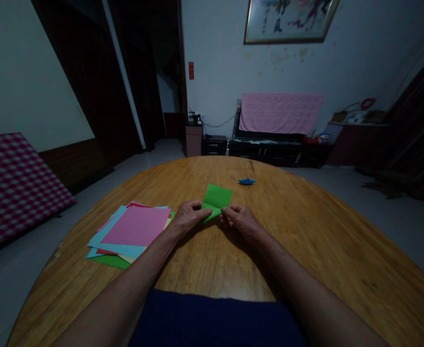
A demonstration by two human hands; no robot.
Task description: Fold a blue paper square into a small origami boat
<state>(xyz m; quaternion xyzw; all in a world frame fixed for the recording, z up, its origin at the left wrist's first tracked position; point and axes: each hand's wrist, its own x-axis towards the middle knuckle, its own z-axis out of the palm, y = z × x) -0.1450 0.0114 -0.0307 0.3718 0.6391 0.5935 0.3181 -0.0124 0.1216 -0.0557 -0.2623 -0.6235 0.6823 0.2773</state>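
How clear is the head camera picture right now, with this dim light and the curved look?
In the head view, the room is dim and the doorway sinks into shadow, yet the left hand, right hand and green paper look reasonably sharp; the table edge bows from wide-lens distortion.

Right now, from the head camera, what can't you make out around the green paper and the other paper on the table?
- Green paper: in the head view, the left hand and right hand hide its lower part, so its folds are unclear.
- Stack of coloured paper: in the head view, the pink top sheet covers the lower sheets; their number is unclear.
- Small blue folded paper: too small in the head view to read its folds.
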